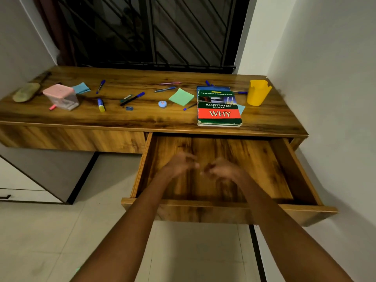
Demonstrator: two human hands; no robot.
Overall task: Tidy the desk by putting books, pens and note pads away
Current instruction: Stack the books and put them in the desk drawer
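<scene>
My hands (200,166) hover loose and holding nothing over the open drawer (223,212), which looks bare. Beyond them on the surface (142,119), the books (219,107), pens (132,98) and note pads (181,97) all wait.

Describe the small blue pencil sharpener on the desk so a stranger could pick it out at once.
Start at the long wooden desk under the dark barred window. Near its front edge, left of centre, find the blue and yellow glue stick and, to its right, the round pale blue tape dispenser. Between them lies the small blue pencil sharpener: the only squat, blocky piece there, just below the crossed pens.
</scene>
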